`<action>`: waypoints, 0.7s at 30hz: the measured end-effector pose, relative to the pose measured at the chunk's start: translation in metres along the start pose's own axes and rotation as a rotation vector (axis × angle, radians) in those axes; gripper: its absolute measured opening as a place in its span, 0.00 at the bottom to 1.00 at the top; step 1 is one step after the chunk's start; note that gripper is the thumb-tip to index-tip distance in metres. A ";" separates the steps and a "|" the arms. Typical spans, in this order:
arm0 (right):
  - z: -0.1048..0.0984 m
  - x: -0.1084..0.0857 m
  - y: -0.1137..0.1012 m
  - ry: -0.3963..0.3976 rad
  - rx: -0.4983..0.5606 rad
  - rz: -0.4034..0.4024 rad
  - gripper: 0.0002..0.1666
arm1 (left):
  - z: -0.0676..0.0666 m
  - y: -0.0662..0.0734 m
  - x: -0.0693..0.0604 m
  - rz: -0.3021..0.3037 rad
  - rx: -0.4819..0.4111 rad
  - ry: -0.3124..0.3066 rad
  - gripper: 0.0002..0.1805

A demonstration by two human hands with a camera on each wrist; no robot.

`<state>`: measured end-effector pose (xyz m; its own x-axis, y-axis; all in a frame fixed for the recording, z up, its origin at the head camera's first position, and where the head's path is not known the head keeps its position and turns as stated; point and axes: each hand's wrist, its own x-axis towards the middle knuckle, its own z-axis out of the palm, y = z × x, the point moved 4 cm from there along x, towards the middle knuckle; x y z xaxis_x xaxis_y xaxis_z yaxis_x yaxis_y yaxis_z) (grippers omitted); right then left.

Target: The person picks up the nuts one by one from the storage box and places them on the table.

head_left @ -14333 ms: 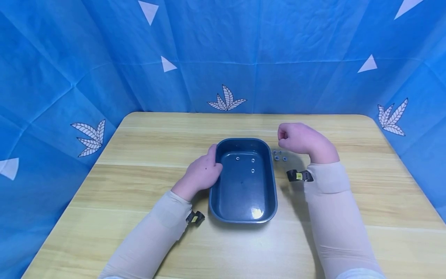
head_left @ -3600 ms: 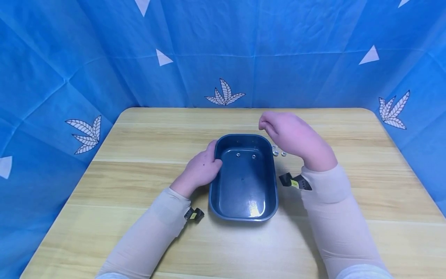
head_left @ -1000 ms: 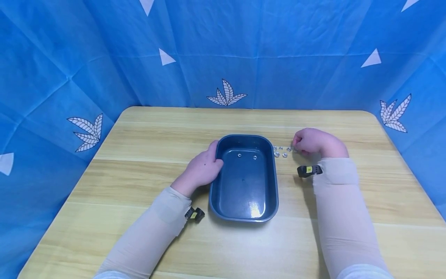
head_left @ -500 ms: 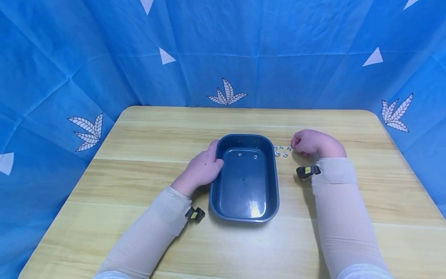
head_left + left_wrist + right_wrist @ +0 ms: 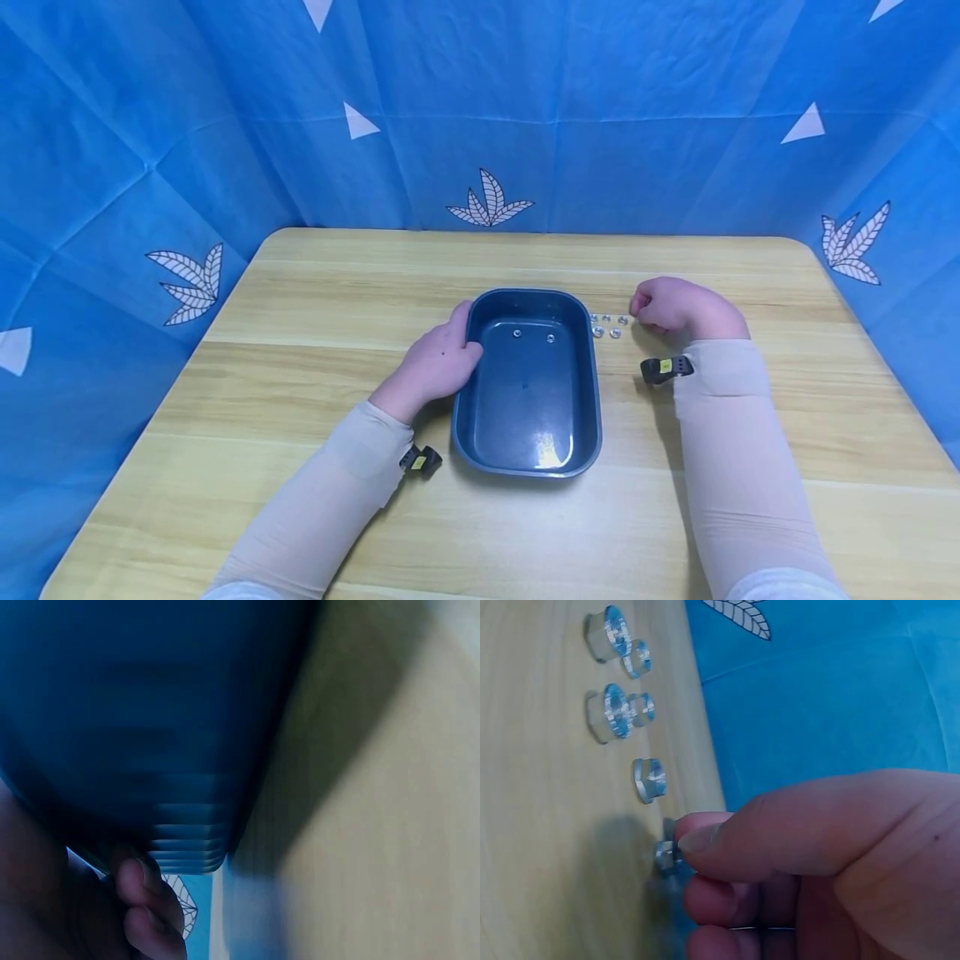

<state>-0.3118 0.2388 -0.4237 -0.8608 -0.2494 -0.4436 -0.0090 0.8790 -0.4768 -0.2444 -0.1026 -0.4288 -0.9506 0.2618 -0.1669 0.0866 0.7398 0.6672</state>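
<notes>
My left hand [image 5: 442,354] grips the left rim of a dark blue tray [image 5: 465,433], thumb over the edge; curled fingertips show under the rim in the left wrist view. Two small metal nuts [image 5: 551,338] lie on the tray's floor near its far end. My right hand [image 5: 678,307] is low over the table right of the tray. In the right wrist view, its thumb and forefinger pinch a small flange nut [image 5: 665,857], partly hidden by the fingertips. Several silvery flange nuts [image 5: 613,712] stand on the table beside it, roughly in two rows.
The wood-grain table [image 5: 300,283] has rounded far corners. A blue cloth [image 5: 637,167] with white leaf and triangle prints hangs behind it and at both sides. Black wrist devices [image 5: 666,369] sit at both sleeve cuffs.
Since the oldest frame, the tray's nuts have gone from three to two, and more show on the table. My right hand has moved from above the tray's far rim to the right, then barely shifted.
</notes>
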 end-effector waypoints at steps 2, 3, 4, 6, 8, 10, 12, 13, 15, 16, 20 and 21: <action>-0.002 -0.001 -0.002 0.010 -0.023 -0.007 0.10 | 0.000 0.000 0.000 -0.002 -0.003 -0.001 0.37; -0.003 -0.002 -0.004 0.019 -0.038 -0.016 0.10 | 0.000 0.000 0.000 -0.002 -0.001 0.001 0.37; -0.005 -0.003 -0.005 0.028 -0.055 -0.024 0.11 | 0.000 0.000 0.000 -0.003 -0.004 -0.001 0.37; -0.007 -0.004 -0.009 0.047 -0.079 -0.042 0.12 | 0.000 0.000 0.000 -0.007 -0.006 -0.002 0.37; -0.010 -0.007 -0.012 0.065 -0.084 -0.056 0.13 | 0.001 0.000 0.001 -0.008 -0.007 -0.002 0.38; -0.012 -0.010 -0.014 0.087 -0.087 -0.075 0.13 | 0.001 0.000 0.001 -0.008 -0.009 -0.001 0.38; -0.014 -0.012 -0.017 0.118 -0.084 -0.093 0.14 | 0.001 0.001 0.001 -0.008 -0.010 0.001 0.38; -0.015 -0.014 -0.019 0.132 -0.080 -0.100 0.15 | 0.002 0.001 0.001 -0.010 -0.010 0.000 0.38; -0.017 -0.015 -0.021 0.160 -0.078 -0.112 0.18 | 0.002 0.001 0.001 -0.014 -0.013 -0.004 0.38; -0.018 -0.016 -0.023 0.174 -0.078 -0.116 0.19 | 0.001 0.001 0.001 -0.014 -0.012 -0.003 0.38; -0.022 -0.017 -0.025 0.198 -0.087 -0.129 0.22 | 0.000 0.001 0.000 -0.010 0.001 0.001 0.38; -0.022 -0.017 -0.026 0.201 -0.091 -0.131 0.22 | 0.000 0.001 0.000 -0.007 0.009 0.005 0.38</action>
<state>-0.3080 0.2296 -0.3867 -0.9332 -0.2857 -0.2181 -0.1651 0.8797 -0.4460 -0.2445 -0.1017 -0.4284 -0.9526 0.2535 -0.1682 0.0825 0.7475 0.6591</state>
